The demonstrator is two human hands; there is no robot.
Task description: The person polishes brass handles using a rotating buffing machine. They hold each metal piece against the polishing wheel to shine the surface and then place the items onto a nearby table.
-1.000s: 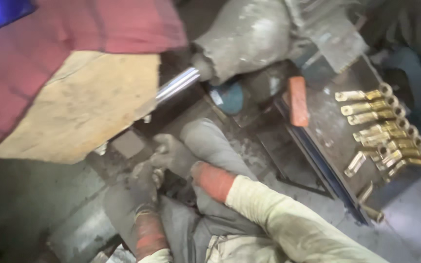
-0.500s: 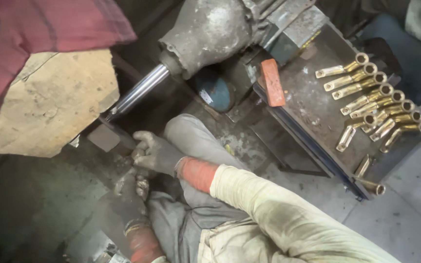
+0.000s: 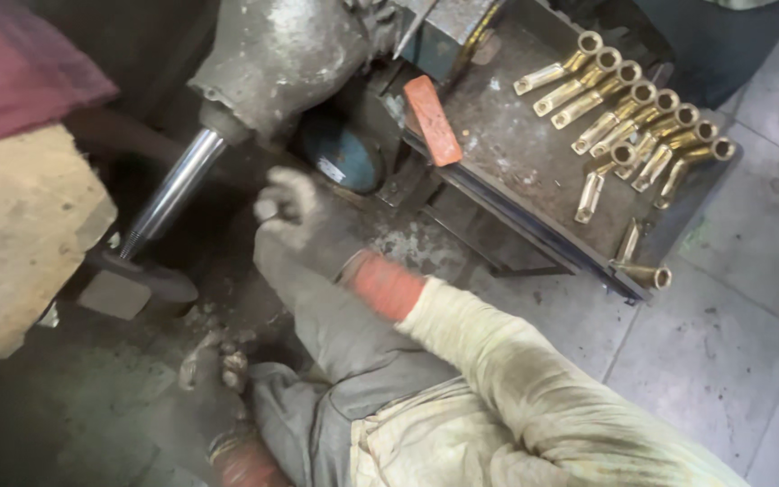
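Gloved right hand [image 3: 295,216] has lifted toward the polished steel rod [image 3: 169,194].

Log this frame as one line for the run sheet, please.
right hand: gloved, raised near press ram | left hand: gloved, low by knee | brass fittings: on metal tray

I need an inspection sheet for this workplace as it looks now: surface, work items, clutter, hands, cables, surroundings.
Surface: dirty metal tray above grey floor tiles.
Work items: brass fittings in a row on the tray; shiny steel rod leaving a grey machine housing.
Clutter: orange block at the tray edge.
Hands: right hand gloved, raised near the housing; left hand gloved, low, blurred.
Cables: nothing seen.
Surroundings: red cloth, pale slab.
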